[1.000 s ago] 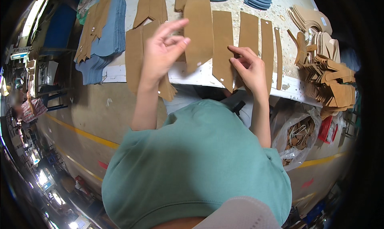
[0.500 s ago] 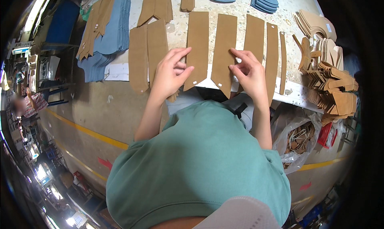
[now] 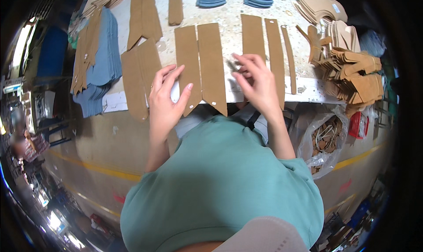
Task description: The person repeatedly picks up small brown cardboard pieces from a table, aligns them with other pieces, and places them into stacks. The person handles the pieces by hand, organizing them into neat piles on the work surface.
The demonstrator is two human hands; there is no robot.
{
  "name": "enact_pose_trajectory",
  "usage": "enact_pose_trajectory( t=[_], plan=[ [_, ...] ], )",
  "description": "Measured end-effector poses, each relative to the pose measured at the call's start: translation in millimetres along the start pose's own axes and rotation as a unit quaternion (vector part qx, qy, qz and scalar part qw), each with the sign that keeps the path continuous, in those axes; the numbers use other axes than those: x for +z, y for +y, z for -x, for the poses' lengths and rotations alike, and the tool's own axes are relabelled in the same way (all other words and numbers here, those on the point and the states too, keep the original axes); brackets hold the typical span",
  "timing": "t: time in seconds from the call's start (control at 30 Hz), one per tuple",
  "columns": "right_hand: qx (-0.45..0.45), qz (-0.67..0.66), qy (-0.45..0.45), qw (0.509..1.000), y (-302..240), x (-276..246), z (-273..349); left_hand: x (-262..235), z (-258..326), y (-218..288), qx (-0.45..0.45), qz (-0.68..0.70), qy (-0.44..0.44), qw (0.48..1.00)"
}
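Strips of brown cardboard lie side by side on the pale desk (image 3: 229,14), their pointed ends hanging over its near edge. The left hand (image 3: 165,98) rests on the left pointed strip (image 3: 188,62), fingers spread apart and flat, thumb at the strip's lower edge. At three o'clock from it lies the second pointed strip (image 3: 212,62), touching the first. The right hand (image 3: 255,82) hovers over the narrower strip (image 3: 253,36), fingers loosely curled; whether they pinch anything I cannot tell. A heap of cardboard cutouts (image 3: 352,71) sits at three o'clock, blue stacks (image 3: 103,54) at nine.

blue stacks (image 3: 98,71) | plastic bag of scraps (image 3: 324,142) | red packet (image 3: 358,125)
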State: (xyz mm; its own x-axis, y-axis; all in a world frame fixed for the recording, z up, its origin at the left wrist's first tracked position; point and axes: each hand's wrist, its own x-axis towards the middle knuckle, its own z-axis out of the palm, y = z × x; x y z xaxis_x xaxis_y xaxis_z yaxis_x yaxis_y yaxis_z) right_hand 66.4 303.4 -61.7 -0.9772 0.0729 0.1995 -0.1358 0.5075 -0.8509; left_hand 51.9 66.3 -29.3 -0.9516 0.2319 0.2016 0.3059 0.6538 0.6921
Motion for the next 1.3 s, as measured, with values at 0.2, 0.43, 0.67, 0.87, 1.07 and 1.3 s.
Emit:
enact_pose_trajectory(
  t=[0.2, 0.43, 0.67, 0.87, 1.07, 1.3],
  plan=[
    [0.014, 0.3, 0.199, 0.933, 47.8, -60.4, -4.7, -2.8, -42.7, 19.6, 0.063, 0.182, -0.254, 0.948],
    [0.018, 0.329, 0.227, 0.917, 73.6, -59.3, -3.8, 54.5, -96.2, 27.7, 0.061, 0.182, -0.31, 0.931],
    [0.047, 0.357, 0.251, 0.899, 81.5, -83.2, 8.1, 79.3, -105.0, 22.7, 0.072, 0.179, -0.324, 0.926],
    [0.044, 0.34, 0.245, 0.907, 67.8, -81.5, 7.9, 84.9, -107.0, 25.3, 0.081, 0.176, -0.324, 0.926],
    [0.057, 0.182, 0.155, 0.969, 38.7, -42.5, 9.4, 89.7, -104.7, 28.6, 0.093, 0.173, -0.31, 0.93],
    [0.143, 0.063, 0.158, 0.975, 49.2, -52.8, 4.6, 98.5, -108.5, 27.5, 0.1, 0.176, -0.31, 0.929]
  ],
)
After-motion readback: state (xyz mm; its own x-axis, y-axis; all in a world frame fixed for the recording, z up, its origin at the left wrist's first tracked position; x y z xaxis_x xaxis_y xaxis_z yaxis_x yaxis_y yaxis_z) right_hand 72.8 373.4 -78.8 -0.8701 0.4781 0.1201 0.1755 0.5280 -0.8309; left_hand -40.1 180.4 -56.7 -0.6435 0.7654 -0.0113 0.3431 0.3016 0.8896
